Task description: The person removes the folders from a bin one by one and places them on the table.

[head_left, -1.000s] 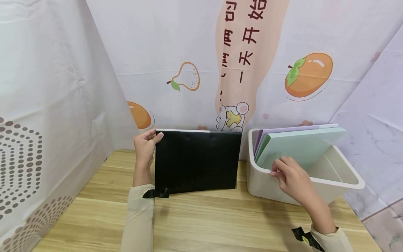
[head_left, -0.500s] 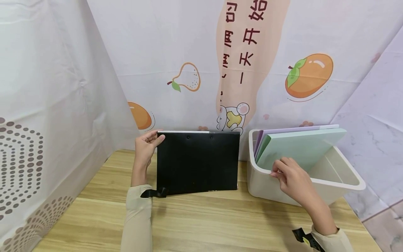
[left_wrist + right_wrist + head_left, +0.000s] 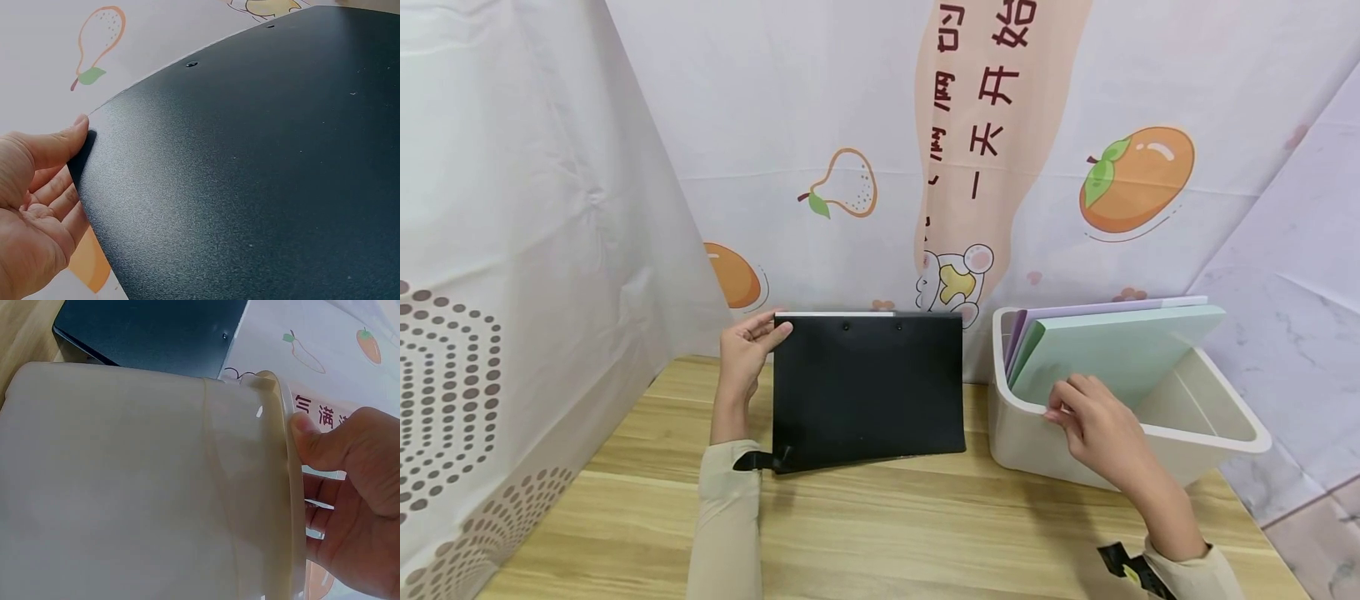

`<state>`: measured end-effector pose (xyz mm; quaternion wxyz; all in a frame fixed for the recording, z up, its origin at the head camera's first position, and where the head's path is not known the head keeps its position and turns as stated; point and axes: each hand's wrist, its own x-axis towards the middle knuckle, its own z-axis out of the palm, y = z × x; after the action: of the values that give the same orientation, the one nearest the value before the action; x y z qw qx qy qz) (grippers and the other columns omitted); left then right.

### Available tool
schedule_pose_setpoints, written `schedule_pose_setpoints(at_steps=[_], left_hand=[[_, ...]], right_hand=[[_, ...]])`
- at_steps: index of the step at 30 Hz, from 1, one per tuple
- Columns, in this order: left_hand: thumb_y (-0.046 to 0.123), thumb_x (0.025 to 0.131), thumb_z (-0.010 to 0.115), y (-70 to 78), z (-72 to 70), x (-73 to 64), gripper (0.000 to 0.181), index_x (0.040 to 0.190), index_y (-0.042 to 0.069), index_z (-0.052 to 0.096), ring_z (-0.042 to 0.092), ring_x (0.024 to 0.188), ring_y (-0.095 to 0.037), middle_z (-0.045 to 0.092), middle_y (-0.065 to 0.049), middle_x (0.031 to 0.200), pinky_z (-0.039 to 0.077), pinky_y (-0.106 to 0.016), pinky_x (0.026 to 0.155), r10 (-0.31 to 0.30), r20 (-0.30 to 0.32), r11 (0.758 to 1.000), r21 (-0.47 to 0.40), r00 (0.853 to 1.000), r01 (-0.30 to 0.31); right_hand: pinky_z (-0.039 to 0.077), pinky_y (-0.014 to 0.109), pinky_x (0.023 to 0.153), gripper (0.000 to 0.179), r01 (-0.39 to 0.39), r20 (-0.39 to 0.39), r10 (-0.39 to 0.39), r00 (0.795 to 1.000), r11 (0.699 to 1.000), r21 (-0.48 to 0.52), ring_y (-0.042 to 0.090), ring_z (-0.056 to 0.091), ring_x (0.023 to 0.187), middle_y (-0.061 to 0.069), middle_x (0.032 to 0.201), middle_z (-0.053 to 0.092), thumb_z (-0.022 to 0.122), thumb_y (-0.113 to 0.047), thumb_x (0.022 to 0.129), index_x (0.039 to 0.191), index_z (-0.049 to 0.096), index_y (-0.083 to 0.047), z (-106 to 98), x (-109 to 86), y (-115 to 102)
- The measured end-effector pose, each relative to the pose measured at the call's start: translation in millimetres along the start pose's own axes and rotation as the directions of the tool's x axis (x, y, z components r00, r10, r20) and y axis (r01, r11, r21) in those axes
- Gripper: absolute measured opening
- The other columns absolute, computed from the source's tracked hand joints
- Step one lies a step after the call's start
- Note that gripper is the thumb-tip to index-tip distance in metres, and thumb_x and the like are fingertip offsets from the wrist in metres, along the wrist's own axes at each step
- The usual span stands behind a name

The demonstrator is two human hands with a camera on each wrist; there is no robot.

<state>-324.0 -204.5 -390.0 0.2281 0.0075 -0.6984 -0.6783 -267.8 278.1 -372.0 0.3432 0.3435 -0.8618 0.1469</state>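
My left hand [image 3: 747, 358] pinches the upper left corner of a black file folder [image 3: 868, 387], thumb in front and fingers behind. The folder stands on its long edge, its face toward me, with two small rivets near the top and a white strip along the upper edge. In the left wrist view the black cover [image 3: 250, 169] fills most of the frame. My right hand [image 3: 1093, 425] grips the front rim of a white plastic bin [image 3: 1015, 433], thumb outside and fingers inside. Inside the bin lean a light green folder [image 3: 1120, 350] and a purple folder [image 3: 1075, 309] behind it.
The wooden table [image 3: 880, 533] carries the bin at the right. A printed cloth backdrop [image 3: 737, 108] hangs right behind the table's far edge, and another cloth [image 3: 535, 208] closes off the left side.
The black folder's right edge has shifted slightly left and its lower left corner has come down toward me. The left hand moved very little; the right hand stays on the bin rim.
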Motion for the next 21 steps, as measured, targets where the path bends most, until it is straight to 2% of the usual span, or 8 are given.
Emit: schedule_pose_setpoints(at_steps=[2,3,6,7,10,13,16,21], left_hand=[[0.010,0.090,0.079,-0.4,-0.2,0.0,0.038,0.123,-0.006,0.070,0.064,0.088,-0.002,0.073,0.019,0.081,0.056,-0.014,0.079,0.003,0.001,1.000,-0.001,1.000,-0.003],[0.010,0.090,0.079,-0.4,-0.1,0.0,0.038,0.123,-0.006,0.071,0.064,0.087,-0.002,0.073,0.018,0.081,0.056,-0.014,0.078,0.004,0.001,1.000,-0.001,1.000,-0.004],[0.010,0.089,0.079,-0.8,-0.1,-0.1,0.037,0.122,-0.006,0.071,0.064,0.085,-0.003,0.073,0.017,0.081,0.056,-0.014,0.078,0.007,0.000,1.000,-0.002,1.000,-0.007],[0.011,0.090,0.079,-0.9,-0.2,-0.2,0.037,0.122,-0.006,0.071,0.064,0.085,-0.003,0.073,0.017,0.081,0.056,-0.014,0.078,0.005,-0.001,1.000,0.002,1.000,-0.005],[0.011,0.090,0.079,-1.3,-0.6,0.1,0.039,0.123,-0.006,0.070,0.064,0.086,-0.002,0.073,0.018,0.081,0.055,-0.014,0.079,-0.004,0.000,1.000,0.005,1.000,0.004],[0.012,0.090,0.079,-1.5,-0.8,0.4,0.040,0.124,-0.006,0.070,0.066,0.085,-0.001,0.073,0.019,0.081,0.056,-0.014,0.079,-0.012,0.002,1.000,0.003,1.000,0.012],[0.011,0.090,0.079,-2.1,-0.8,0.7,0.039,0.124,-0.006,0.070,0.066,0.085,0.000,0.073,0.020,0.082,0.056,-0.014,0.078,-0.009,0.006,1.000,-0.001,1.000,0.009],[0.011,0.090,0.079,-3.7,-0.6,1.6,0.041,0.126,-0.006,0.069,0.065,0.087,-0.001,0.074,0.020,0.081,0.056,-0.014,0.079,-0.025,0.012,1.000,-0.013,1.000,0.025]], right_hand=[[0.028,0.017,0.061,0.022,0.012,0.004,-0.012,1.000,1.000,0.010,0.008,0.038,0.072,-0.009,0.073,0.044,0.076,-0.018,0.092,0.079,0.058,-0.017,-0.7,-0.7,1.2],[0.029,0.017,0.061,0.024,0.018,0.006,-0.018,1.000,1.000,0.018,0.007,0.038,0.072,-0.009,0.074,0.044,0.068,-0.027,0.098,0.080,0.058,-0.017,-1.0,-0.9,1.9],[0.030,0.017,0.061,0.042,0.029,0.006,-0.029,1.000,0.999,0.039,0.006,0.038,0.073,-0.009,0.074,0.044,0.045,-0.049,0.105,0.081,0.059,-0.017,-1.3,-1.9,4.2],[0.030,0.017,0.061,0.044,0.030,0.007,-0.031,1.000,0.999,0.043,0.006,0.038,0.073,-0.009,0.075,0.044,0.043,-0.050,0.105,0.081,0.059,-0.017,-1.5,-2.0,4.9],[0.031,0.017,0.062,0.030,0.030,0.013,-0.031,0.999,0.998,0.050,0.005,0.039,0.074,-0.009,0.075,0.046,0.060,-0.038,0.103,0.081,0.059,-0.017,-2.5,-2.2,6.2],[0.032,0.017,0.063,0.019,0.022,0.025,-0.023,0.999,0.998,0.051,0.005,0.040,0.074,-0.010,0.076,0.047,0.078,-0.015,0.087,0.082,0.060,-0.017,-3.9,-1.8,6.2],[0.032,0.016,0.063,0.029,0.008,0.033,-0.010,0.999,0.998,0.058,0.004,0.039,0.075,-0.011,0.077,0.047,0.084,-0.003,0.073,0.082,0.061,-0.018,-5.1,-1.4,5.3],[0.032,0.016,0.063,0.032,-0.001,0.038,-0.001,0.999,0.997,0.074,0.003,0.039,0.076,-0.012,0.078,0.048,0.085,-0.001,0.070,0.082,0.061,-0.019,-6.2,-1.9,4.4]])
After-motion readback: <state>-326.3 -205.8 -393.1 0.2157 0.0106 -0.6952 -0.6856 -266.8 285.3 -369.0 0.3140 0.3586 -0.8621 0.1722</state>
